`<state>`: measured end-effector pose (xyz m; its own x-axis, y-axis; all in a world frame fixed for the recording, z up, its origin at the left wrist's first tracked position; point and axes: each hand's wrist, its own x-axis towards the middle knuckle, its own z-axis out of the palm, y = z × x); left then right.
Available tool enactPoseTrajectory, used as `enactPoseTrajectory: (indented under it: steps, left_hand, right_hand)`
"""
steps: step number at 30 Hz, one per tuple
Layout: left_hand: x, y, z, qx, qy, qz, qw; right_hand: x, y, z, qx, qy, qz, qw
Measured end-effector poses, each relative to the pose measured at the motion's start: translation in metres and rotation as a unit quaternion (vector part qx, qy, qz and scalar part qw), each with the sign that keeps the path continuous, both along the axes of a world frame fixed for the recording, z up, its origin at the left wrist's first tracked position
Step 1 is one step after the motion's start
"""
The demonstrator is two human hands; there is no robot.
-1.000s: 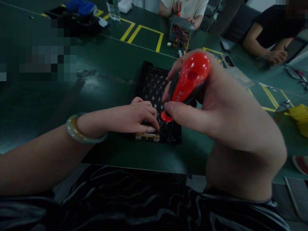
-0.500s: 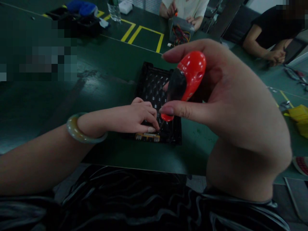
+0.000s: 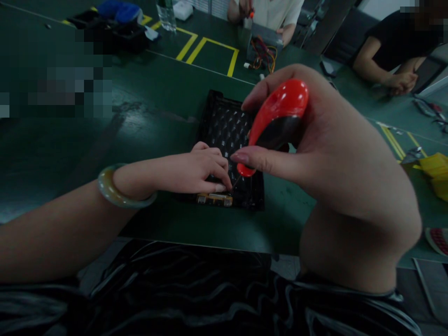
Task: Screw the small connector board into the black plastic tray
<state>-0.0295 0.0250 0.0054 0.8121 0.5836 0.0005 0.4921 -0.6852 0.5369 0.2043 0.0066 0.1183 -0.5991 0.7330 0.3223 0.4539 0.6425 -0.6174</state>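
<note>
My right hand [image 3: 336,135] grips a screwdriver [image 3: 285,109] with a bulbous red and black handle, thumb on one side and fingers on the other. Its thin shaft slants down and left to the edge of a small orange-brown circuit board [image 3: 214,199] with metal ports. That board sits along the near edge of a black plastic panel [image 3: 229,123] with a diamond-textured middle. My left hand [image 3: 196,170] rests over the panel, fingers curled, thumb and index fingertip close together at the shaft's tip. Whatever lies between those fingertips is too small to make out.
Across the green table [image 3: 161,84], a person handles a grey metal box [image 3: 268,44] with coloured wires. Another person's hands [image 3: 402,83] are at the right. Black trays [image 3: 129,37], a water glass [image 3: 166,18] and a yellow object [image 3: 436,170] are farther out.
The screwdriver's handle has turned in my right hand, its black patch now facing lower right, and leans slightly more to the right. My left hand and the panel have stayed put.
</note>
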Motion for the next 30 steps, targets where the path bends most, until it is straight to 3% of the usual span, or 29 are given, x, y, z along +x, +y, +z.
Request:
enactPoseTrajectory:
  steps: [4, 8, 11, 17, 30]
  left_hand:
    - [-0.002, 0.002, -0.003, 0.013, 0.011, -0.004, 1.000]
    - [-0.002, 0.002, -0.005, 0.030, 0.015, -0.012, 0.999]
    - [-0.001, 0.001, -0.004, 0.026, 0.011, -0.016, 0.999]
    - [0.000, -0.002, 0.002, 0.009, 0.012, -0.001, 1.000]
    - [-0.001, 0.002, -0.002, 0.018, 0.008, -0.021, 1.000]
  right_hand:
    - [0.001, 0.000, -0.005, -0.029, 0.030, 0.001, 0.999]
    - [0.001, -0.002, -0.003, 0.000, -0.006, 0.000, 1.000]
    - [0.002, -0.001, 0.002, -0.015, -0.007, 0.036, 0.999]
    - [0.005, 0.005, 0.004, -0.043, 0.011, 0.037, 0.998]
    - [0.002, 0.001, 0.006, -0.029, 0.012, -0.018, 0.999]
